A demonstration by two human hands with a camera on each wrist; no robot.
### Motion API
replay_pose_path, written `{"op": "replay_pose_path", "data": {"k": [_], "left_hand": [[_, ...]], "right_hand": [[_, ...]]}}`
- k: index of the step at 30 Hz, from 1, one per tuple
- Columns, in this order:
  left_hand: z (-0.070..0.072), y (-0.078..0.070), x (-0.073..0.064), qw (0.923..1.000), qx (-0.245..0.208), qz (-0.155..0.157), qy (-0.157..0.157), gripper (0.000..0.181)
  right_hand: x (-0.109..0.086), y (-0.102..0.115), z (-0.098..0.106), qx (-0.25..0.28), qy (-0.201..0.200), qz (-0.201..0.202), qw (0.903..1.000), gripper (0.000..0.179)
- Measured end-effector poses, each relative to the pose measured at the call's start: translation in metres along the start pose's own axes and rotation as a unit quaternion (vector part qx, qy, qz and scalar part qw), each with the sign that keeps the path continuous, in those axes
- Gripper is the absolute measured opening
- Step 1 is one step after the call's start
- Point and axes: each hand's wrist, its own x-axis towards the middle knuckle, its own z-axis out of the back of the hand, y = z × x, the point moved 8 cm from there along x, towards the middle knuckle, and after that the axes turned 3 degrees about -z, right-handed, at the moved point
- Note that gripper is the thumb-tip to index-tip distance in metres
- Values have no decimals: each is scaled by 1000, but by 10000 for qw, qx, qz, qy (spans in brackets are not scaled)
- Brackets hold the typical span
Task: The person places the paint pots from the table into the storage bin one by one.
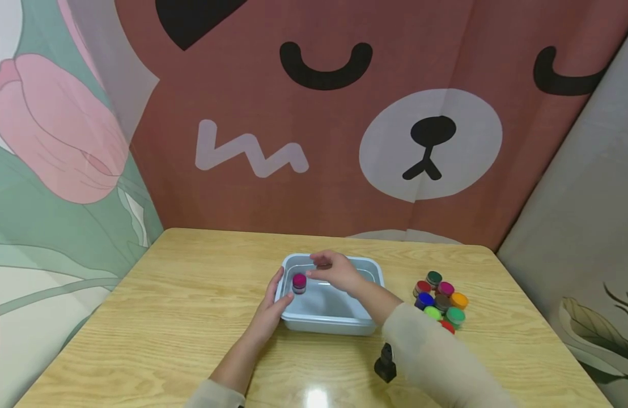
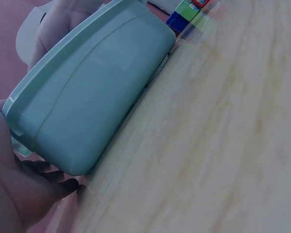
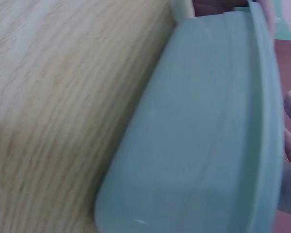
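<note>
A pale blue plastic bin point(image 1: 329, 326) stands on the wooden table. Inside it, near the left wall, is a small jar with a magenta lid point(image 1: 299, 281). My left hand point(image 1: 267, 311) holds the bin's left side, thumb at the rim and fingers along the outer wall. The left wrist view shows those fingers around the bin's end point(image 2: 87, 97). Over the bin, just right of the jar, hovers my right hand point(image 1: 338, 273), its fingers loosely bent with nothing seen between them. In the right wrist view the bin's wall point(image 3: 184, 121) hides part of that hand.
Right of the bin, several small jars with coloured lids point(image 1: 441, 303) stand in a cluster, partly behind my right sleeve point(image 1: 431, 345). A small black object point(image 1: 385, 365) is near the table's front, beside that sleeve. A curtain with a bear print point(image 1: 242, 198) hangs behind the table.
</note>
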Motion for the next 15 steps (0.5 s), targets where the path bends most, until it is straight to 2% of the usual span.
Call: {"op": "replay_pose_path", "data": {"k": [9,15], "left_hand": [[-1,-2,1,10000,-20,70,9,66],[0,0,-1,9999,44,100,-1,66]], "right_hand": [[-17,16,41,256,-196,30,9995,50],[-37,15,72,288,-441,93,9986,52]]}}
